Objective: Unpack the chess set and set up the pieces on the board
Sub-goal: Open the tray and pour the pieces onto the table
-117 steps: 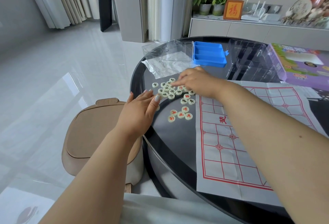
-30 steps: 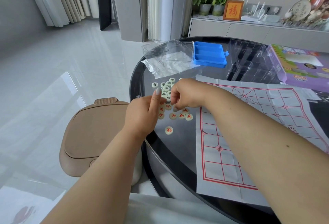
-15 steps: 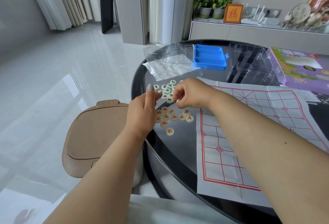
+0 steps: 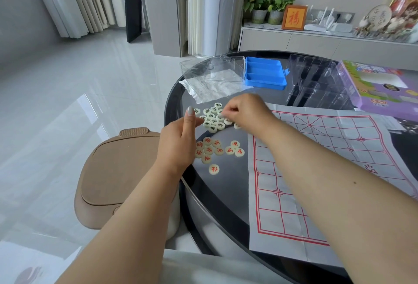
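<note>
Cream pieces [image 4: 216, 133] lie clustered on the worktop [image 4: 228, 184] left of the board [image 4: 316, 170]; right hand [image 4: 245, 108] pinches one piece, left hand [image 4: 178, 141] hovers loosely curled, holding nothing.

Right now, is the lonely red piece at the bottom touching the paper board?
Apart. The head view shows dark table between the lone red piece and the paper board.

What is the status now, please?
Right hand pinching in dark-lettered pieces. Left hand beside red pieces, grip unclear. Board bare.
</note>
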{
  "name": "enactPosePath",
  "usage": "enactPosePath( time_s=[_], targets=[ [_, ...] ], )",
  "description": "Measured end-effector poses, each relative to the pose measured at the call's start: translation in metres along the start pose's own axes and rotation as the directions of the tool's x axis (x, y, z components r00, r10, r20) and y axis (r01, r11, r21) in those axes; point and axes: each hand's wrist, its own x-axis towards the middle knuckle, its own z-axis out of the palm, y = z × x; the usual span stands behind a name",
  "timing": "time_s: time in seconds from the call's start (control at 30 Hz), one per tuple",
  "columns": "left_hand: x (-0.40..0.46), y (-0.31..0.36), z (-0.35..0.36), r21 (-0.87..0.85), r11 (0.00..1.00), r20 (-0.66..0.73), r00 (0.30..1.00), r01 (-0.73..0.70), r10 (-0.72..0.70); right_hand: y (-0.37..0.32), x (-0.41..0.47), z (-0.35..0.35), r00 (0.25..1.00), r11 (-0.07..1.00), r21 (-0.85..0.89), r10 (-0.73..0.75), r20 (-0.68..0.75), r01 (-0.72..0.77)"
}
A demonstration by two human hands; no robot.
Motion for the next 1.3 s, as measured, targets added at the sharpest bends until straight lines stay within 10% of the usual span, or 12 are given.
enactPosePath(
  time_s=[0.1,0.43,0.97,1.3],
  targets=[
    [0.005,0.001,-0.003,0.049,0.998,0.021,0.999,-0.034,0.033,0.015,0.001,-0.026,0.983,0.985,0.157,0.095,-0.155,-0.070],
    [0.016,-0.003,0.005,0.441,0.859,0.381,0.921,-0.262,0.085,0.032,0.004,-0.018,0.955,0.959,-0.235,0.210,0.211,-0.159],
    [0.024,-0.012,0.006,0.322,0.931,0.234,0.967,-0.174,0.100,0.010,-0.003,0.002,0.958,0.972,-0.236,0.086,0.275,-0.019],
    [0.020,-0.008,0.009,0.552,0.793,0.309,0.947,-0.257,0.091,0.027,0.005,-0.017,0.953,0.929,-0.357,0.191,0.234,-0.098]
  ],
)
